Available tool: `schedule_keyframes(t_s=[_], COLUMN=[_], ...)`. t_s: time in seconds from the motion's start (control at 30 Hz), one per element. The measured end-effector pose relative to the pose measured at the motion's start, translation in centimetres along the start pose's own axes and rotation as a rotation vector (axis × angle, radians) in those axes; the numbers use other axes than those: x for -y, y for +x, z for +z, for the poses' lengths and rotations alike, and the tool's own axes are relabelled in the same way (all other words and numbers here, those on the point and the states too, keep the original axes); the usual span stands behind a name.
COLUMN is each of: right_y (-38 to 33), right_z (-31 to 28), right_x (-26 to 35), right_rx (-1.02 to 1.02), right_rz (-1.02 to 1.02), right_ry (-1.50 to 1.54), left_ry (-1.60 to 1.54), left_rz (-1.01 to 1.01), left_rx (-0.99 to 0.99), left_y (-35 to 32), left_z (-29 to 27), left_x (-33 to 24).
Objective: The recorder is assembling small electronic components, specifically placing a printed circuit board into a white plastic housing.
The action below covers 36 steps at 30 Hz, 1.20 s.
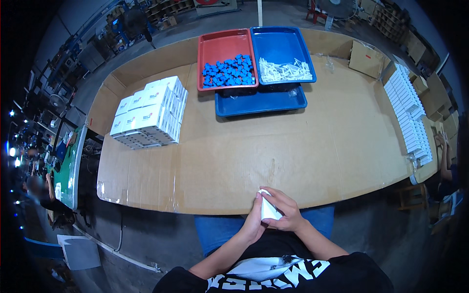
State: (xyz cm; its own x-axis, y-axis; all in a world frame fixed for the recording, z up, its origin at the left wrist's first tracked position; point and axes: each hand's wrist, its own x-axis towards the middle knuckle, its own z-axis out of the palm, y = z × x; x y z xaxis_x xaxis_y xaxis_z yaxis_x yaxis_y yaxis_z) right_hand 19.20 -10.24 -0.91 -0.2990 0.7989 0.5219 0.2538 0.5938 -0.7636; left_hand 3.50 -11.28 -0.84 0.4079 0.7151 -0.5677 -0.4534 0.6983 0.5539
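A small white box (269,210) is held between both hands just past the table's near edge, over my lap. My left hand (253,218) grips its left side. On the right side, my right hand (286,211) wraps round it, its fingers over the far end and the thumb low. Parts of the box are hidden by the fingers. Farther off stand a red tray (225,40) with many small blue pieces (228,72) and a blue tray (278,41) with slim white pieces (285,71).
A stack of white boxes (149,112) stands at the left of the cardboard-covered table (234,161). Another blue tray (261,105) lies under the two upper ones. Rows of white boxes (408,115) line the right edge. Other people sit at far left (49,198) and far right (445,171).
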Motion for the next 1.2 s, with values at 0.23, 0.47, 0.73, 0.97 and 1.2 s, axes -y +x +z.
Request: schedule_keyframes(t_s=[0.23, 0.47, 0.73, 0.97, 1.2], right_y=[0.5, 2.3, 4.9, 9.4, 8.6], right_z=[0.1, 0.2, 0.5, -3.7, -7.9], right_x=[-1.0, -0.5, -2.7, -6.7, -5.9], right_rx=[-0.035, 0.025, -0.437, -0.507, 0.039], right_rz=[0.064, 0.024, 0.510, 0.418, 0.159], right_ry=[0.096, 0.057, 0.792, 0.514, -0.352], left_ry=[-0.082, -0.102, -0.141, -0.069, 0.641], left_rz=[-0.041, -0.031, -0.082, 0.359, 0.625], left_rx=[0.004, -0.016, 0.118, 0.173, 0.133], left_y=[1.0, 1.2, 2.7, 7.9, 7.8], left_z=[-0.5, -1.3, -0.3, 0.2, -4.7], left_x=[-0.6, -1.0, -5.7, -9.5, -12.2])
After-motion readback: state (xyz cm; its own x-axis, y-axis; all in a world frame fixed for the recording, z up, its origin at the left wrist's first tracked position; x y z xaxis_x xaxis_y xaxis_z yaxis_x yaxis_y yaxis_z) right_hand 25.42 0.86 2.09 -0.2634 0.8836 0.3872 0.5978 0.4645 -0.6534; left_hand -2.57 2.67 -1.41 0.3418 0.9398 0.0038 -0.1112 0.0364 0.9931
